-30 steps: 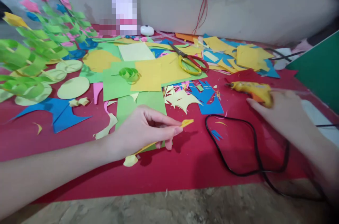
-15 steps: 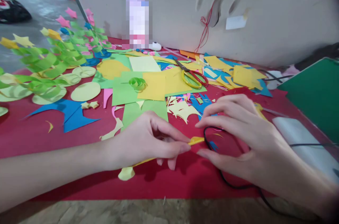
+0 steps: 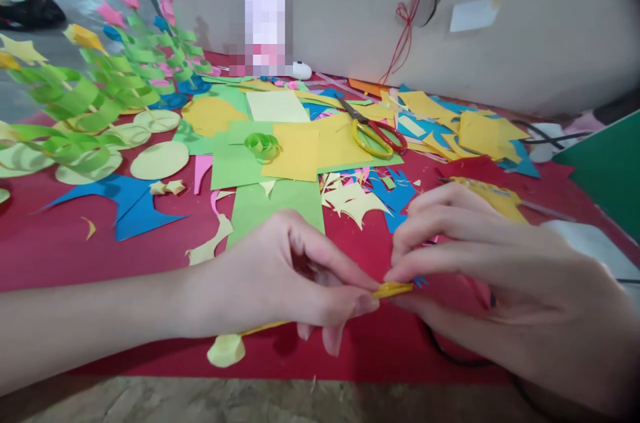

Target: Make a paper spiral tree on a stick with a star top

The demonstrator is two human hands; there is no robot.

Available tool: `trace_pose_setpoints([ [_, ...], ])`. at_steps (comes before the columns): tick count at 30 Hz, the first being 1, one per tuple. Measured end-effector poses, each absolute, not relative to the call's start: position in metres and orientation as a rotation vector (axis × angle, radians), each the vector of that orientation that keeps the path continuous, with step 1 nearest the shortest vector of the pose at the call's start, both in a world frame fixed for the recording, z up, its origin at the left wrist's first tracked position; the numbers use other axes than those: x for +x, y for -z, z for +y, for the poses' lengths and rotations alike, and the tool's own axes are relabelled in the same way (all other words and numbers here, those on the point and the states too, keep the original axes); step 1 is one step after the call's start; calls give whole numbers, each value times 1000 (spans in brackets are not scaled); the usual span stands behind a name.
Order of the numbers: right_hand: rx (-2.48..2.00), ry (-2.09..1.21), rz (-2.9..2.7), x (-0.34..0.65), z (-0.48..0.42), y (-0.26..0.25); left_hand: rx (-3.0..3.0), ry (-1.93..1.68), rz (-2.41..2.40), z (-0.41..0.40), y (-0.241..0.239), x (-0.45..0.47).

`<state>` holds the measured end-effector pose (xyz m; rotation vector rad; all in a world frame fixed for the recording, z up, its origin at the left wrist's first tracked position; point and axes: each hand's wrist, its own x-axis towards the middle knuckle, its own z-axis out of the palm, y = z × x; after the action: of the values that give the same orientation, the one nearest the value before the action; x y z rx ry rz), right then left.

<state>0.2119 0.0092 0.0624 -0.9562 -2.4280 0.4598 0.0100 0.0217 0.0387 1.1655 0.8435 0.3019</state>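
Note:
A narrow yellow paper strip (image 3: 393, 290), folded at its end, is pinched between the thumb and index finger of my left hand (image 3: 305, 283). Its tail (image 3: 266, 328) comes out below that hand toward the lower left. My right hand (image 3: 480, 276) closes on the folded end from the other side, index finger above and thumb below. Left of the strip's tail is a pale yellow paper piece (image 3: 227, 350). Just beyond the fingers lie pale star-like paper scraps (image 3: 353, 202) and blue scraps (image 3: 393, 193).
Yellow-and-red-handled scissors (image 3: 373, 136) rest on yellow and green paper sheets (image 3: 280, 216). Curled green paper stems with stars (image 3: 95, 100) stand at left. A yellow tool (image 3: 493, 198), a black cord (image 3: 450, 355) and a white block (image 3: 585, 236) lie by my right hand. A panel (image 3: 325, 3) rises behind.
My right hand's fingers have come together on the strip's folded end, where they were apart before. The view has shifted slightly, and both hands sit a little lower and further right.

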Motion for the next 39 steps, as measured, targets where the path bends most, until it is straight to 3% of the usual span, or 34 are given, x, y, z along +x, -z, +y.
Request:
trace_pose_setpoints([
  [28, -840, -602, -2414, 214, 11, -62, 1062, -305, 660, 26, -28, 8],
  [39, -833, -430, -2444, 214, 10, -64, 1021, -352, 604, 27, -26, 9],
])
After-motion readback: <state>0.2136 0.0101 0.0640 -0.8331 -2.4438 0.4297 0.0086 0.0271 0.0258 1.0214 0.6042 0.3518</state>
